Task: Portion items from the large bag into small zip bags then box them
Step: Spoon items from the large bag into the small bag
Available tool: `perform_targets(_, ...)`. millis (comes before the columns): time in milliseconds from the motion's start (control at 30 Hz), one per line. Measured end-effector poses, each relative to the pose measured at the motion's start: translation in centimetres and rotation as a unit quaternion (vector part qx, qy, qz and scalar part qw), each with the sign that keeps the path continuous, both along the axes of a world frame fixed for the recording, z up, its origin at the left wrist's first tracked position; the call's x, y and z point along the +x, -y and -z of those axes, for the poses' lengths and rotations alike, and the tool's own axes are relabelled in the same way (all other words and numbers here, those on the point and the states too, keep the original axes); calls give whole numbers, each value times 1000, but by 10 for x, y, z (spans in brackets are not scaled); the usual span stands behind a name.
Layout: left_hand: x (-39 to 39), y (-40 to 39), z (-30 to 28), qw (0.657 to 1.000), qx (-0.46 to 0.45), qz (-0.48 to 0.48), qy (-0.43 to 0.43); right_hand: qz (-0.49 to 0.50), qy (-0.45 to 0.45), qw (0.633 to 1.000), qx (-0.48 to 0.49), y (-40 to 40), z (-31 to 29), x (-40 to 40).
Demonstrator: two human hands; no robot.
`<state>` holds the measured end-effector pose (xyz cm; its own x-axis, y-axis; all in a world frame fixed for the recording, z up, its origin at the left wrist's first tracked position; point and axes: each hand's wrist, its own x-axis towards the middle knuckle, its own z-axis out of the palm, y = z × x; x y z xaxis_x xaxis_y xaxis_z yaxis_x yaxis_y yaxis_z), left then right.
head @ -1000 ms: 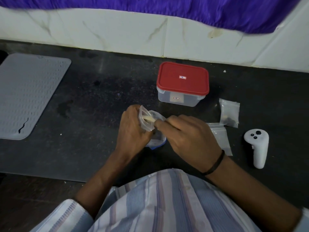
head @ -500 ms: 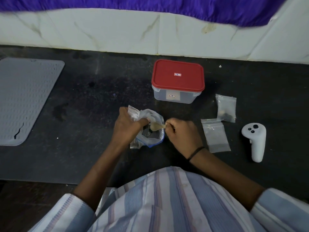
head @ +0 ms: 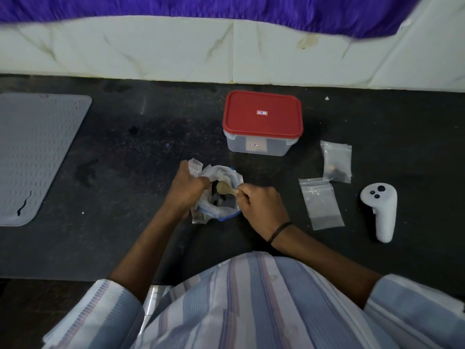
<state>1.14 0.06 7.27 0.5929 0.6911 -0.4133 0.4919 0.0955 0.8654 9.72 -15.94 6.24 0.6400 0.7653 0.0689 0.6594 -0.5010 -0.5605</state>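
The large clear bag (head: 221,210) with a blue zip edge stands open on the dark counter, dark items inside. My left hand (head: 187,190) grips a small zip bag (head: 195,167) together with the large bag's left rim. My right hand (head: 259,205) pinches the handle of a small wooden spoon (head: 224,188), whose bowl sits inside the large bag's mouth. A small zip bag with dark contents (head: 336,162) and another flat small zip bag (head: 322,202) lie to the right. The clear box with a red lid (head: 263,122) stands shut behind.
A white hand controller (head: 380,210) lies at the far right. A grey ribbed mat (head: 32,152) covers the counter's left end. A white tiled wall (head: 226,51) runs behind, with purple cloth (head: 201,8) hanging above it.
The spoon left the small bag that my left hand held up and went down into the large bag. My left hand lowered the small bag to the large bag's rim.
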Motion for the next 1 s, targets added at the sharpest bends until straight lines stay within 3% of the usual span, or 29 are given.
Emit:
perform_targets(167,-3,-4,5,998,-53,-6,34,28,-158,985,62,4,7,-1)
perform_targets(300,-8,-6,6,998,-61,-9,33,31,-199,977,72,6,9,-1)
perform_targets(500,-9,-2,12,998,-39,-26,32,117,-333,924,147,9,13,-3)
perform_targets(867,-12,-2,11,998,49,-7,-28,151,-350,902,203,33,6,-3)
perform_targets(1000,-18,0,4,977,213,-7,-15,149,-348,896,231,38,-20,-1)
